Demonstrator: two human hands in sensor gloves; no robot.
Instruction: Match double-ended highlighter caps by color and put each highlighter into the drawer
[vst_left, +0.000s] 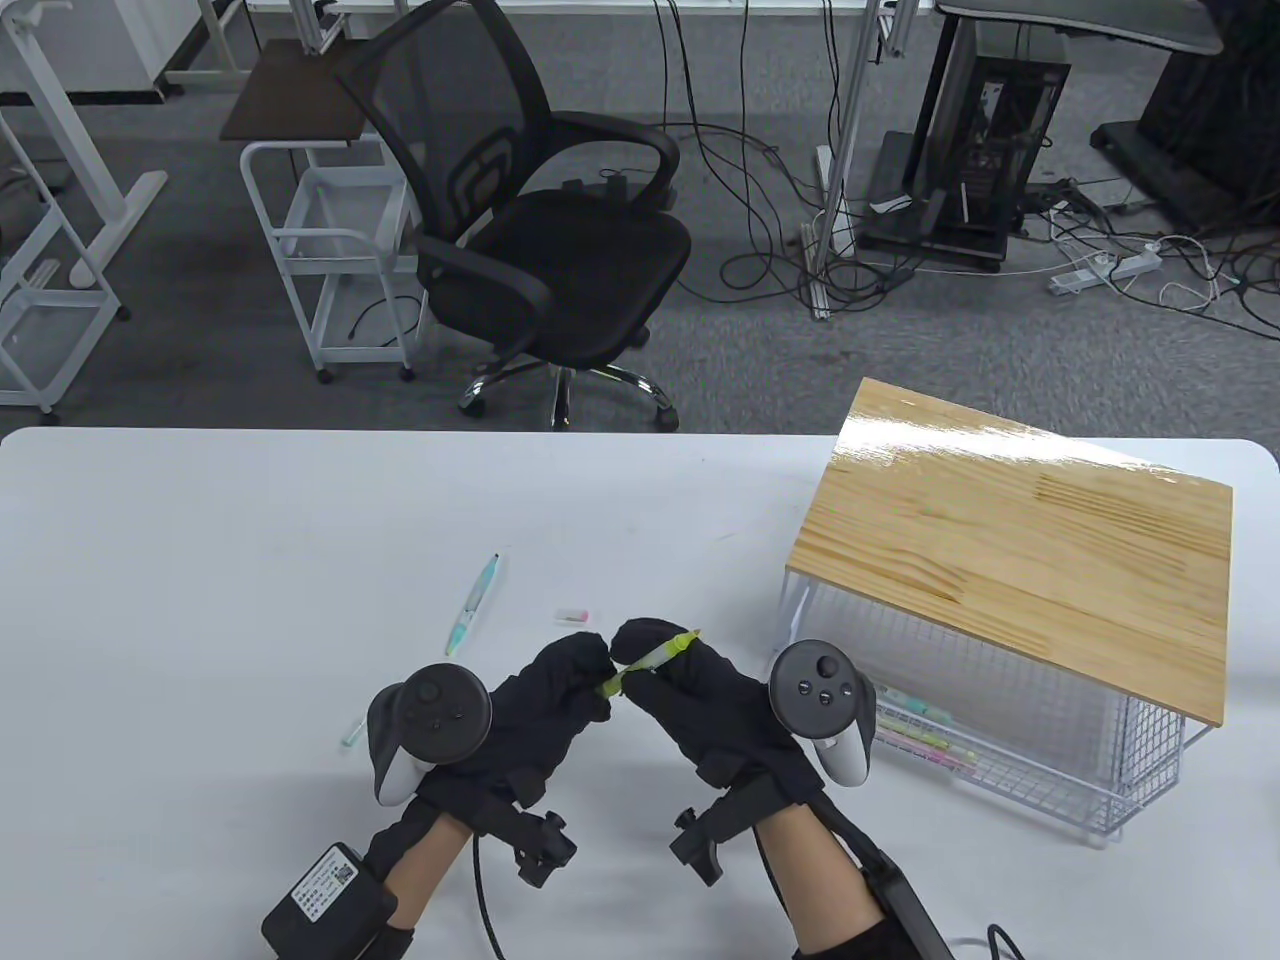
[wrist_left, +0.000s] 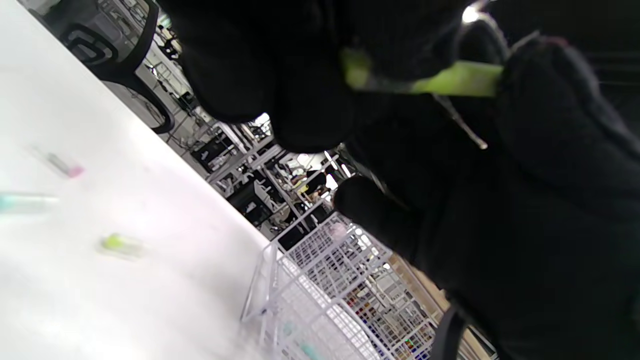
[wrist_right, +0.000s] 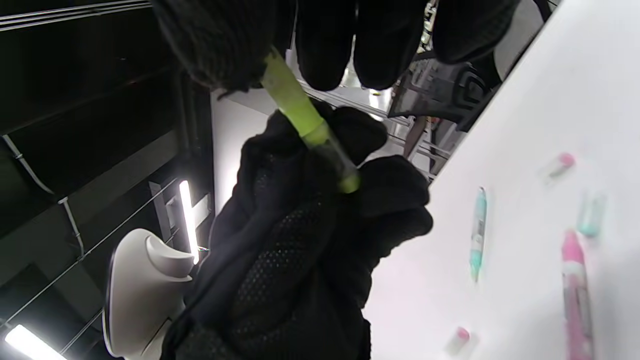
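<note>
We're holding the green highlighter (vst_left: 655, 657) off the table between both hands, just left of the wire drawer (vst_left: 1000, 740). Right hand (vst_left: 705, 690) is curling fingers and thumb round the barrel; left hand (vst_left: 555, 690) is pinching the clear cap (wrist_right: 345, 172) at its near end. We're judging this as seating the cap: keeping barrel and cap in line, pushing straight, not twisting off-axis. Teal highlighter (vst_left: 472, 603) and loose pink cap (vst_left: 571, 615) are lying further back on the white table (vst_left: 200, 560), apart. The drawer is already holding capped highlighters.
</note>
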